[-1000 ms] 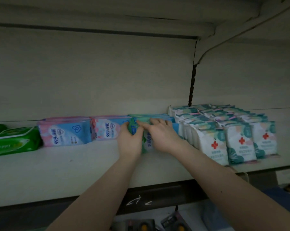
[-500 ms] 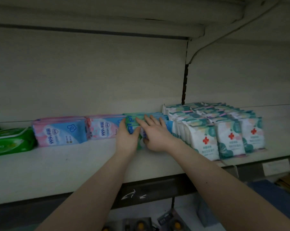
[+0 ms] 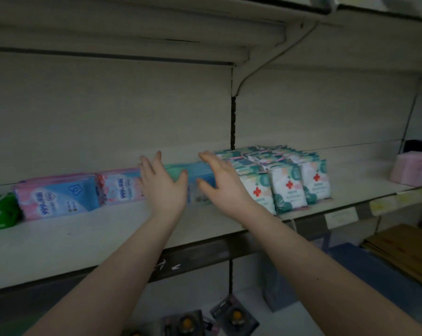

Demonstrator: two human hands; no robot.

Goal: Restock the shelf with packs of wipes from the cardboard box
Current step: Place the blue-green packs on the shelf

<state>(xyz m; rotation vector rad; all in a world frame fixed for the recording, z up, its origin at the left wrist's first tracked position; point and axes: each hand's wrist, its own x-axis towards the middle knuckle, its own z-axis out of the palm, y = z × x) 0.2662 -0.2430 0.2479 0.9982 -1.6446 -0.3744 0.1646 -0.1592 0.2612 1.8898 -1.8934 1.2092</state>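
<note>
A row of teal and blue wipe packs [image 3: 200, 177] stands on the white shelf [image 3: 88, 236], between pink-and-blue packs [image 3: 59, 192] on the left and white packs with red crosses [image 3: 288, 190] on the right. My left hand [image 3: 162, 184] hovers with spread fingers in front of the row's left end. My right hand [image 3: 223, 183] is spread at its right end. Neither hand grips a pack. The cardboard box [image 3: 404, 251] shows partly at lower right.
A green pack [image 3: 0, 212] lies at the far left and a pink pack [image 3: 415, 169] at the far right. Another shelf board hangs overhead. Price labels [image 3: 341, 215] line the shelf edge. Small packaged goods [image 3: 234, 316] hang below.
Both hands have let go of the teal packs they were pressing together, and have spread open and drawn slightly back. The view has shifted to the right.
</note>
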